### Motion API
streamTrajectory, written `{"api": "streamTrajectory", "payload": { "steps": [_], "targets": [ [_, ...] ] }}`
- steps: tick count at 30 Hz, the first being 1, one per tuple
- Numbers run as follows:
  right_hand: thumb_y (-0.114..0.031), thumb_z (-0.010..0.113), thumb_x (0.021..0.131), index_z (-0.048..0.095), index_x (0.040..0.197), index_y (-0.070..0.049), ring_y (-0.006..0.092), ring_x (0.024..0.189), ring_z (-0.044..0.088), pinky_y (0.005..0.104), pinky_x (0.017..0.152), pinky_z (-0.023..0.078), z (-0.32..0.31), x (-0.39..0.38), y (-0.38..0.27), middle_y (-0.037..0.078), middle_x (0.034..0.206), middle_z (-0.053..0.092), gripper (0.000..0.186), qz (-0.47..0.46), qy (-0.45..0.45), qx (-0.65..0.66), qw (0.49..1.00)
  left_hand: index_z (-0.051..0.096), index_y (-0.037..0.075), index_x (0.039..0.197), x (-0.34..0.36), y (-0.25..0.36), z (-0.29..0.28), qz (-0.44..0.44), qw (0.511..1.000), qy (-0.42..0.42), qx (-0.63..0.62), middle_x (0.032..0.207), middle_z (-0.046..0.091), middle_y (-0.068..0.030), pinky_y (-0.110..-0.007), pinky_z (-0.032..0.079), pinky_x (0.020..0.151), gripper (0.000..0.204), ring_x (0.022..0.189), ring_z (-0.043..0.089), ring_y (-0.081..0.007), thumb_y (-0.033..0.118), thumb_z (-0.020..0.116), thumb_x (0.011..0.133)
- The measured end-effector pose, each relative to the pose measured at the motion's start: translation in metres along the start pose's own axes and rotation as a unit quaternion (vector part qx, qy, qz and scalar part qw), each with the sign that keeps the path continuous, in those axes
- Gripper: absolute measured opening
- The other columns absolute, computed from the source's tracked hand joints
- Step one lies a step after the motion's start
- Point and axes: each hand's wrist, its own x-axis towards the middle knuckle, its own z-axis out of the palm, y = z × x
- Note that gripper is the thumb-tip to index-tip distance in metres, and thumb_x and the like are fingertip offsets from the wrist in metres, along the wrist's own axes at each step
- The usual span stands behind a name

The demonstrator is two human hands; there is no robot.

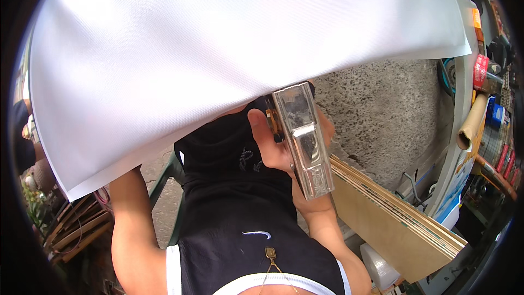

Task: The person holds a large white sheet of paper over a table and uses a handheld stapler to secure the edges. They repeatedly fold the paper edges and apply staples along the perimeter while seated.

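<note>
A shiny metal staple gun (pixel 308 142) is gripped in my right hand (pixel 272 150), whose thumb stands up along its left side. Some fingers show on the tool's far right side. The tool's upper end is at the lower edge of a large white canvas-like sheet (pixel 218 38); whether it presses on the sheet I cannot tell. This sheet spreads across the upper part of the view, over my lap, with slight folds on its left half. My left forearm (pixel 129 196) runs up beneath the sheet's lower left edge, which hides my left hand.
To the right, several thin wooden boards (pixel 393 224) lean together beside rough concrete (pixel 382 114). Tools and packages crowd the far right, with a cardboard tube (pixel 471 123) among them. Wood strips (pixel 82 224) are piled at the left. A green chair arm (pixel 174 172) is beside me.
</note>
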Motion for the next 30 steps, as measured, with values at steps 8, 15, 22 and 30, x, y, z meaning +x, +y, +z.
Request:
{"api": "streamTrajectory", "payload": {
  "steps": [8, 15, 22, 30],
  "targets": [
    [-0.023, 0.073, 0.068, 0.056, 0.08, -0.001, 0.0163, 0.05, 0.048, 0.0257, 0.047, 0.041, 0.001, -0.025, 0.01, 0.006, 0.064, 0.052, 0.03, -0.032, 0.142, 0.138, 0.98, 0.056, 0.002, 0.103, 0.019, -0.001, 0.023, 0.018, 1.0, 0.019, -0.013, 0.096, 0.06, -0.011, -0.034, 0.046, 0.076, 0.025, 0.086, 0.057, -0.0234, 0.017, 0.055, 0.084],
    [-0.008, 0.071, 0.071, 0.052, 0.105, 0.002, 0.012, 0.084, 0.053, 0.0242, 0.077, 0.042, -0.048, -0.084, 0.048, 0.005, 0.096, 0.057, 0.041, 0.255, 0.171, 0.276, 0.911, 0.055, -0.002, 0.095, 0.049, 0.011, 0.098, 0.003, 0.975, 0.16, -0.154, 0.083, 0.06, -0.0111, -0.032, 0.046, 0.07, 0.018, 0.075, 0.057, -0.0211, 0.012, 0.055, 0.084],
    [-0.026, 0.074, 0.07, 0.054, 0.085, 0.004, 0.0079, 0.076, 0.049, 0.0212, 0.066, 0.041, -0.124, -0.121, 0.048, 0.005, 0.087, 0.055, 0.039, 0.23, 0.332, 0.178, 0.897, 0.051, -0.007, 0.071, 0.051, 0.027, 0.14, -0.143, 0.854, 0.429, -0.259, 0.061, 0.056, -0.0119, -0.03, 0.041, 0.051, 0.027, 0.056, 0.052, -0.019, 0.016, 0.059, 0.084],
    [-0.047, 0.055, 0.084, 0.05, 0.069, -0.005, 0.0099, 0.059, 0.038, 0.0282, 0.053, 0.03, -0.293, -0.121, -0.001, -0.002, 0.061, 0.044, 0.045, 0.193, 0.52, -0.258, 0.791, 0.053, -0.005, 0.071, 0.056, 0.051, 0.13, -0.173, 0.801, 0.466, -0.335, 0.063, 0.056, -0.008, -0.026, 0.043, 0.055, 0.026, 0.055, 0.051, -0.016, 0.016, 0.06, 0.084]
  ]
}}
